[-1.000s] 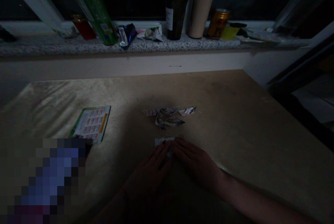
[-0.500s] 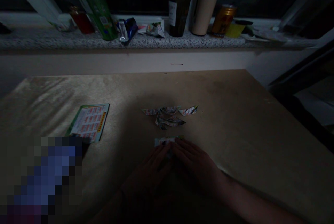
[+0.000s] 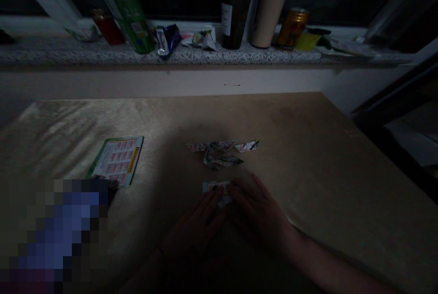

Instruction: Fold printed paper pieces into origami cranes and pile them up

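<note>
A small printed piece of paper [image 3: 224, 199] lies on the table, partly covered by my fingers. Resting on its left part are the stretched fingers of my left hand [image 3: 198, 221], which is open. My right hand [image 3: 260, 209] is open too, with its fingers laid over the paper's right side and one finger spread away to the right. Shadow hides the thumbs and the near edge of the paper. Just beyond the hands sit several folded paper pieces [image 3: 224, 161] in a loose cluster, with a separate folded strip [image 3: 247, 146] at their right end.
A stack of printed cards [image 3: 118, 159] lies to the left, beside a pixelated blue patch. The windowsill [image 3: 191, 57] at the back carries a green tube-shaped pack [image 3: 128, 11], a dark bottle [image 3: 233, 15], a beige cylinder [image 3: 272, 6], and a gold can [image 3: 292, 28].
One finger of my right hand has lifted and spread to the right. Both hands have parted slightly, so more of the paper shows between them. The folded pieces have stayed in place.
</note>
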Demonstrator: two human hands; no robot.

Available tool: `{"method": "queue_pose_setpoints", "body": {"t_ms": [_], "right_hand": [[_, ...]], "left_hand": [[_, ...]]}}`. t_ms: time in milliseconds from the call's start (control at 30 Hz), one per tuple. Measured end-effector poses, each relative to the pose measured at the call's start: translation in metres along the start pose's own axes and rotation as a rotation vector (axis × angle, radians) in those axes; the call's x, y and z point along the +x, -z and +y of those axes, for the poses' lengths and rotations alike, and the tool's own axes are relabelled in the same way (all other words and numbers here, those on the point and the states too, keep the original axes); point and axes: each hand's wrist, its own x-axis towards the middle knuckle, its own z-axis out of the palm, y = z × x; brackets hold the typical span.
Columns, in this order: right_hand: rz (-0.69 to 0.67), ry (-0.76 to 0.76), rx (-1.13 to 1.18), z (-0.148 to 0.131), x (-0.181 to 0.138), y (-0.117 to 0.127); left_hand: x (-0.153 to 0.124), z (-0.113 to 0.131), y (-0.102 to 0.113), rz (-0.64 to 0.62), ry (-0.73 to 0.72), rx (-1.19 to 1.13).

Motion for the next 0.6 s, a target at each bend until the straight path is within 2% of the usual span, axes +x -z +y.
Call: {"method": "queue_pose_setpoints", "body": {"t_ms": [233,367,533,600], "right_hand": [[0.002,-0.037,-0.034,0.0005,-0.0018,0.0066],[0.006,-0.047,-0.031,0.0010,-0.0040,0.0070],[0.073,-0.082,-0.084,0.0042,-0.0076,0.0086],[0.049,-0.082,-0.087,0.0046,-0.0085,0.0076]], "left_hand": [[-0.0018,-0.0025,-0.0082,0.062,-0.013,0.049],[-0.0016,-0.0030,-0.0062,0.039,-0.010,0.059],[-0.0014,-0.0041,-0.0073,0.007,-0.010,0.043],[-0.0010,-0.0047,-0.0092,0.006,-0.004,0.036]]}}
